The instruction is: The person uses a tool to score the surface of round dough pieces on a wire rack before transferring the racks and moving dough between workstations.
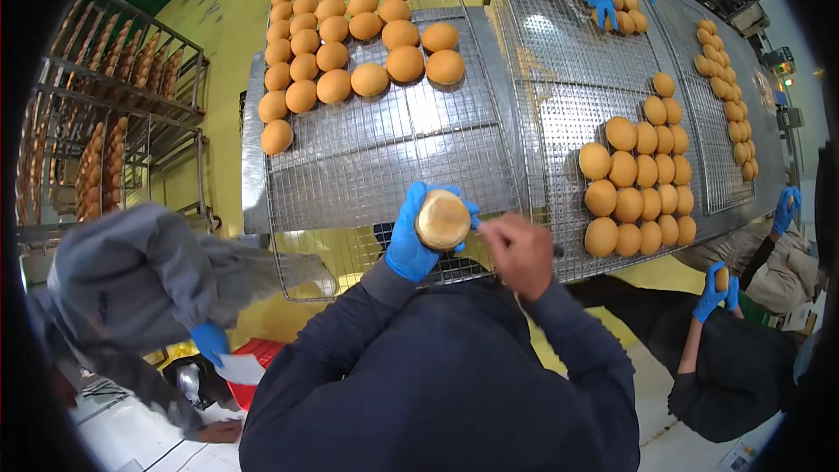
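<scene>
My left hand [409, 242], in a blue glove, is wrapped round a round bun [442, 219] whose pale, lightly browned face points up. Just right of the bun is my bare right hand [523, 255], its fingers curled together in a pinch. Whatever they may hold is too small or hidden to make out. Both hands are over the near edge of a wire cooling rack [384, 179]. Rows of golden-brown buns [334, 86] sit on that rack's far part. To the right, more buns [647, 170] stand in rows on a second wire rack [559, 114].
Across the table, a person's blue-gloved hands [599, 2] are at a cluster of buns. Two people stand at the right, one holding a bun [722, 279]. At the left, a grey-sleeved person holds a white sheet [240, 369] near a trolley [122, 72] loaded with buns.
</scene>
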Available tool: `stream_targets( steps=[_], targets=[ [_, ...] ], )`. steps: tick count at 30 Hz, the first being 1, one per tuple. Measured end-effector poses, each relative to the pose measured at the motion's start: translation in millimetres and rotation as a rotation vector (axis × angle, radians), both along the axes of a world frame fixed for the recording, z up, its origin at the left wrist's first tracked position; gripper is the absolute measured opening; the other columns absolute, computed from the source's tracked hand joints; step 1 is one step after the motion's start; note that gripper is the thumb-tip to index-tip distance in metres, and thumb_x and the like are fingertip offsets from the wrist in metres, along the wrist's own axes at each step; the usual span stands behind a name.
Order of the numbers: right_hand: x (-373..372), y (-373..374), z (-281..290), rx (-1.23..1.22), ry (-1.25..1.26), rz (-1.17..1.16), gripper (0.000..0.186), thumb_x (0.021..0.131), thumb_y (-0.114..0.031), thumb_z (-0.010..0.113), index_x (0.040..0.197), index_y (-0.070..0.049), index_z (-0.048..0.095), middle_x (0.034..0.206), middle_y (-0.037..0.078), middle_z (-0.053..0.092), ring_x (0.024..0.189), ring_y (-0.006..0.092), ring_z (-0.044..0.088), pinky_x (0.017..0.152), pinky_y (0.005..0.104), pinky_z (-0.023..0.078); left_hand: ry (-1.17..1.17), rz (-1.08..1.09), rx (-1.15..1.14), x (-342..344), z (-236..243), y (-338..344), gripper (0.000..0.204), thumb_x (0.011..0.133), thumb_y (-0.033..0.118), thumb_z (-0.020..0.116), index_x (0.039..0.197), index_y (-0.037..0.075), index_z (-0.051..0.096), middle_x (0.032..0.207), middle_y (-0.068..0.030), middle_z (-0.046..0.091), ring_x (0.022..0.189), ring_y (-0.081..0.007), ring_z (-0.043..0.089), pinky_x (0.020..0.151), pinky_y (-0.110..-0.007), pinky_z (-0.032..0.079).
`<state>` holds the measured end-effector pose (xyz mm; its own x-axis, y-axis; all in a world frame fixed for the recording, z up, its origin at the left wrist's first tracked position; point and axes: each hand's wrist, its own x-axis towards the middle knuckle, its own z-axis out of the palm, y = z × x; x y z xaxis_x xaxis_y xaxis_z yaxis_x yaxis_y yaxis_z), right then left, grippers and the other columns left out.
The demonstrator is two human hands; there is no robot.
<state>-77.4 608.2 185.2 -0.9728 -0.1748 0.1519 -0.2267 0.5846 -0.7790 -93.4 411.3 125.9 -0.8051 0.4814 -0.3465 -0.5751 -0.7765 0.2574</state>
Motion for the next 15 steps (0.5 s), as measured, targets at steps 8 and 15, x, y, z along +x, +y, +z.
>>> stream_targets(
  steps=[8, 15],
  targets=[
    [-7, 0, 36, 0.097, -0.042, 0.004, 0.015, 0.086, -0.02, 0.065, 0.079, -0.008, 0.071, 0.07, 0.012, 0.061, 0.062, 0.0347, 0.06, 0.054, 0.0423, 0.044, -0.044, -0.018, -0.082, 0, 13, 4, 0.07, 0.098, 0.059, 0.032, 0.133, 0.001, 0.047, 0.116, -0.0238, 0.063, 0.099, -0.0363, 0.066, 0.069, -0.04, 0.059],
    [-13, 16, 32, 0.12, -0.02, -0.048, 0.013, 0.085, -0.019, 0.067, 0.078, -0.009, 0.071, 0.072, 0.011, 0.064, 0.062, 0.0338, 0.06, 0.054, 0.0411, 0.045, -0.071, -0.043, 0.073, 1, 17, -7, 0.071, 0.098, 0.058, 0.032, 0.132, -0.002, 0.047, 0.114, -0.0263, 0.063, 0.098, -0.0378, 0.066, 0.07, -0.042, 0.06]
  ],
)
